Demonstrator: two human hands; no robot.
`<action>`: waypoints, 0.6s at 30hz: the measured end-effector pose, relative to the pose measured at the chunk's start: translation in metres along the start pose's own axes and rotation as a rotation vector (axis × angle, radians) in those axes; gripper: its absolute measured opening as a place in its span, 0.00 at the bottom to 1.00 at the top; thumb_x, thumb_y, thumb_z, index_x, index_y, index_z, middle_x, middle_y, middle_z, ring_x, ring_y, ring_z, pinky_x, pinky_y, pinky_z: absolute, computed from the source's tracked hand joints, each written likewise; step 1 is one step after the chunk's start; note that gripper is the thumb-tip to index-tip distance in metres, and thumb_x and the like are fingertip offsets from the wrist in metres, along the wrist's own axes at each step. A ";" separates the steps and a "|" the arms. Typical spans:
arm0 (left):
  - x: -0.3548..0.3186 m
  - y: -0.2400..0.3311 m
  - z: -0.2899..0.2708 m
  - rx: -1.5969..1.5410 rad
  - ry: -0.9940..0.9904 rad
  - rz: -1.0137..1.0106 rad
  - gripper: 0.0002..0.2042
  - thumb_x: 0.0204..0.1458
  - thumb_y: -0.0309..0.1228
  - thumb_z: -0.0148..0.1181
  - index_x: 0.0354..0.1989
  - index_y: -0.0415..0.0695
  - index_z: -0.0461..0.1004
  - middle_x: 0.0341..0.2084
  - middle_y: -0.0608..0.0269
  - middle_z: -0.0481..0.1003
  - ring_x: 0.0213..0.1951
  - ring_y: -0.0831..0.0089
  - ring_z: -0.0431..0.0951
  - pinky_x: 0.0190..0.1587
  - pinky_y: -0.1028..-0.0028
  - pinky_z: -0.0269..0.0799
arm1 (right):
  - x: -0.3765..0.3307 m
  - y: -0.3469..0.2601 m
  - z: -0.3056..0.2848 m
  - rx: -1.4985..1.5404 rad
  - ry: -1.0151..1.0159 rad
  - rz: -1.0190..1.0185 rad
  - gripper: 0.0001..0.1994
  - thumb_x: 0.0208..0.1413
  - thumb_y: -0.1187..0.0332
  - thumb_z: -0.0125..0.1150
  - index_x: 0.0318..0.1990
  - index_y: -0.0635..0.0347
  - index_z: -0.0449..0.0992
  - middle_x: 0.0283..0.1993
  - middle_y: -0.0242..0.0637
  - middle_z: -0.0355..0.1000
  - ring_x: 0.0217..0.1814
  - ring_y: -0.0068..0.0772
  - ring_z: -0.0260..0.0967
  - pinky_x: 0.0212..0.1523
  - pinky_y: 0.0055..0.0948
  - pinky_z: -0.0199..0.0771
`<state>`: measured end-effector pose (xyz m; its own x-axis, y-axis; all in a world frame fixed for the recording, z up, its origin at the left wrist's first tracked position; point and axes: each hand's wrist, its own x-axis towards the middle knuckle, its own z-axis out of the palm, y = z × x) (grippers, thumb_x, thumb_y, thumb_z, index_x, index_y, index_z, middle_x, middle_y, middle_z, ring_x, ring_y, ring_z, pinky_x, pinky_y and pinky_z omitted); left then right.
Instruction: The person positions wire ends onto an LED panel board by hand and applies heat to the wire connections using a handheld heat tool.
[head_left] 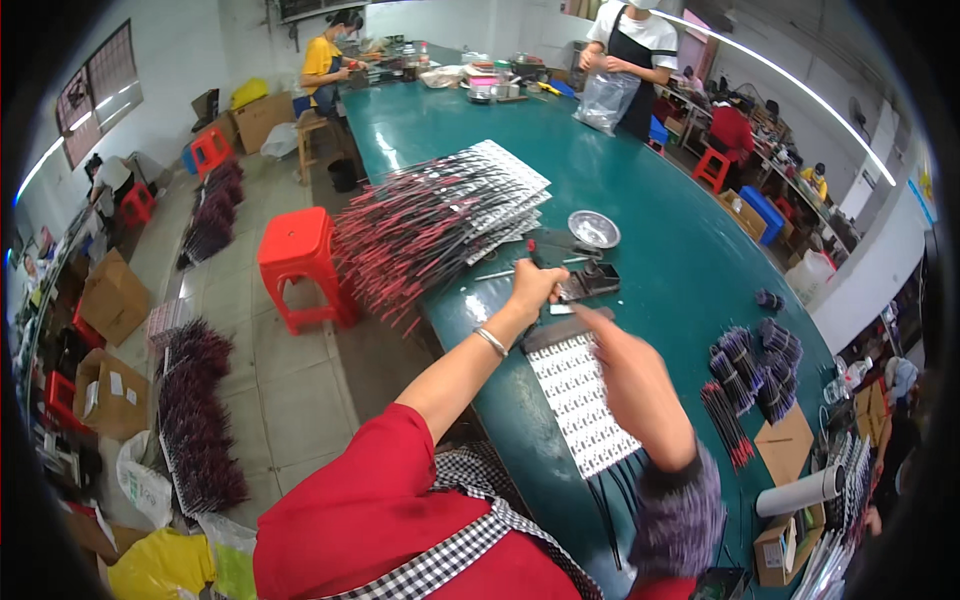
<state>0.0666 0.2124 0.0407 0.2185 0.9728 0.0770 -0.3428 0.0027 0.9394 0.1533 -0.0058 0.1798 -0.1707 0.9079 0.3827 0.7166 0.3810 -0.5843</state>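
Note:
A white panel [580, 405] with rows of dark marks lies in front of me, and several black wires [612, 515] run from its near edge. A dark strip [568, 330] lies along its far edge. Just beyond that, my left hand [535, 287] is closed, with a black and red piece [533, 248] showing past its fingers; what it grips is mostly hidden. Beside this hand stands a small black open box [592, 282]. My right hand [630, 375] is over the panel's right side, smeared by motion, so its fingers cannot be made out.
Panels with red and black wires [450, 210] are stacked at the far left, wires overhanging the table [690, 270]. A metal bowl [594, 230] stands beyond the black box. Purple wire bundles [760, 365] lie at right. A red stool [300, 260] stands left; a co-worker [635, 60] handles a clear bag.

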 end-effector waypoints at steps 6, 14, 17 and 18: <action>0.014 -0.058 0.002 0.199 -0.189 -0.174 0.12 0.49 0.37 0.62 0.32 0.38 0.77 0.17 0.65 0.73 0.21 0.76 0.71 0.28 0.71 0.67 | 0.078 -0.032 0.062 -0.502 -0.115 -0.176 0.10 0.50 0.76 0.53 0.42 0.59 0.68 0.30 0.49 0.72 0.32 0.50 0.75 0.32 0.46 0.73; -0.043 0.007 -0.006 -0.201 -0.088 -0.199 0.07 0.45 0.20 0.62 0.33 0.32 0.75 0.24 0.60 0.75 0.17 0.77 0.70 0.17 0.79 0.62 | -0.083 0.028 0.028 -0.191 -0.131 0.280 0.06 0.53 0.76 0.49 0.38 0.66 0.70 0.38 0.55 0.68 0.37 0.59 0.70 0.38 0.50 0.70; -0.044 0.007 0.001 -0.201 -0.129 -0.189 0.07 0.45 0.21 0.63 0.33 0.33 0.76 0.23 0.61 0.75 0.17 0.78 0.70 0.17 0.79 0.62 | -0.122 0.042 0.030 -0.221 -0.096 0.450 0.07 0.55 0.75 0.48 0.38 0.64 0.71 0.39 0.55 0.68 0.37 0.59 0.70 0.39 0.50 0.70; -0.044 0.006 -0.001 -0.182 -0.119 -0.179 0.07 0.45 0.21 0.63 0.33 0.33 0.75 0.22 0.61 0.74 0.17 0.78 0.69 0.17 0.79 0.62 | -0.132 0.051 0.035 -0.205 -0.091 0.451 0.06 0.54 0.73 0.51 0.37 0.64 0.71 0.38 0.54 0.69 0.38 0.59 0.69 0.39 0.50 0.70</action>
<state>0.0544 0.1697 0.0429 0.3924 0.9191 -0.0364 -0.4449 0.2243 0.8671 0.1888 -0.1001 0.0750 0.1354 0.9892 0.0554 0.8492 -0.0871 -0.5209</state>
